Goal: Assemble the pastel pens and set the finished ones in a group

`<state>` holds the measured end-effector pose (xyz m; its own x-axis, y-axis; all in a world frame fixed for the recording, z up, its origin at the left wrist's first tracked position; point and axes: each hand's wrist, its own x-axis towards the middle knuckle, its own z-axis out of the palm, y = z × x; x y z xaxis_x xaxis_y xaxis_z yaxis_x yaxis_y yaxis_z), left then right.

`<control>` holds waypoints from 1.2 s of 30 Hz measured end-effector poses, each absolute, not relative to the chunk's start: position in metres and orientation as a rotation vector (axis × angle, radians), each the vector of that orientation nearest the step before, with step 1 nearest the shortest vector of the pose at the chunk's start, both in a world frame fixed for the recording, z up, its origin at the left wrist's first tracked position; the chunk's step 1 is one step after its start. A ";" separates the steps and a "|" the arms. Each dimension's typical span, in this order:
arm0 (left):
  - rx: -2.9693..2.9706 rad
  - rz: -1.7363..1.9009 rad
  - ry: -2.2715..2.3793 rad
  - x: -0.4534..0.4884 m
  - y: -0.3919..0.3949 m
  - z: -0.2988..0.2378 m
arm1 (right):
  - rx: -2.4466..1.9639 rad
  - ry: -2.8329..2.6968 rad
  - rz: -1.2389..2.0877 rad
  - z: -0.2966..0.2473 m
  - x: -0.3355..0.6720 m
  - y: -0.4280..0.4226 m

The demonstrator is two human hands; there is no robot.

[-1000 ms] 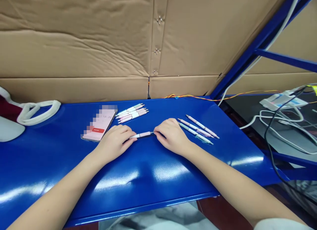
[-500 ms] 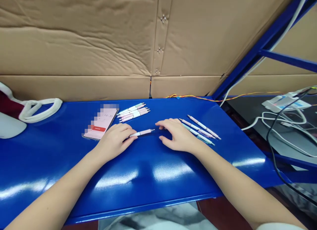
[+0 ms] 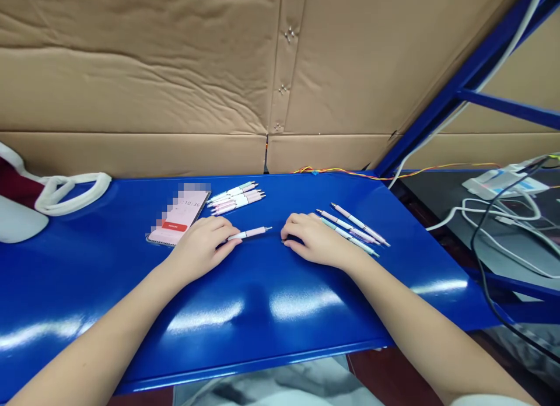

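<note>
My left hand (image 3: 205, 242) pinches a white and pink pen (image 3: 251, 233) between thumb and fingers, its metal tip pointing right. Across a short gap, my right hand (image 3: 312, 237) rests on the table with its fingers curled in toward the thumb. A tiny dark bit shows at its fingertips, too small to name. Several pink, white and green pens (image 3: 236, 198) lie in a bunch beyond my left hand. To the right of my right hand, more pens (image 3: 361, 225) lie slanted side by side, one partly covered by the hand.
A phone (image 3: 175, 219) with a lit screen lies left of my left hand. The blue table (image 3: 262, 312) meets a cardboard wall (image 3: 175, 91). At the far left is a white-handled object (image 3: 74, 195); on the right are a blue frame (image 3: 437, 85) and cables (image 3: 516, 219).
My right hand's fingers have curled in, narrowing the gap between fingertips and thumb. My left hand and its pen have barely moved.
</note>
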<state>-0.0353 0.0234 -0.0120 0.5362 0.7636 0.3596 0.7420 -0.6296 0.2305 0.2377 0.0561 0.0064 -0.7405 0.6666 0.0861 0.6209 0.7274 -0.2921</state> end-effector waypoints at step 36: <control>2.690 0.636 1.228 -0.031 0.021 -0.017 | -0.991 -2.411 0.559 -0.009 0.222 0.051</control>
<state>-0.0315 0.0212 -0.0173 0.5835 0.7441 0.3253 0.6951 -0.6647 0.2737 0.2224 0.0511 -0.0085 -0.6277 0.7313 0.2670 0.5392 0.6558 -0.5284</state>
